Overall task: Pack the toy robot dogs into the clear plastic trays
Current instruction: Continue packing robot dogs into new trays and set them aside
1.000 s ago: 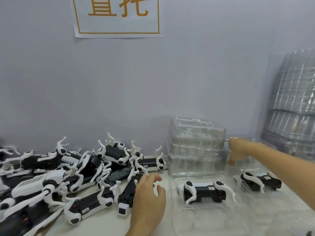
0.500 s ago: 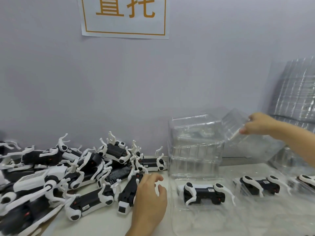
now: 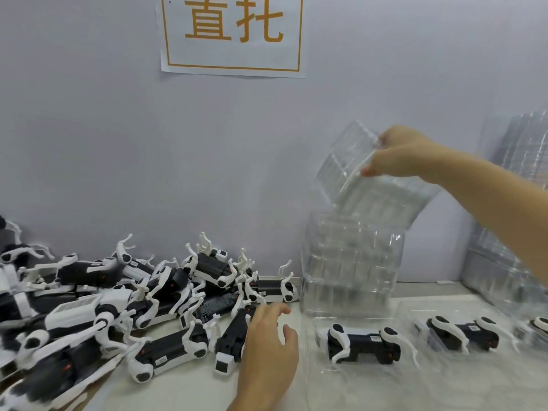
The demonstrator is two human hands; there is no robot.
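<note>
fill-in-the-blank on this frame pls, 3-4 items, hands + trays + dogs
1. The right hand holds a clear plastic tray up in the ____, above the stack of trays.
2. The left hand rests on a toy dog at the ____ edge of the loose pile.
3. The packed dog in the tray in front of the stack lies on its ____.
4. The sign on the wall has ____ characters.

Missing words: air; right; side; orange
</note>
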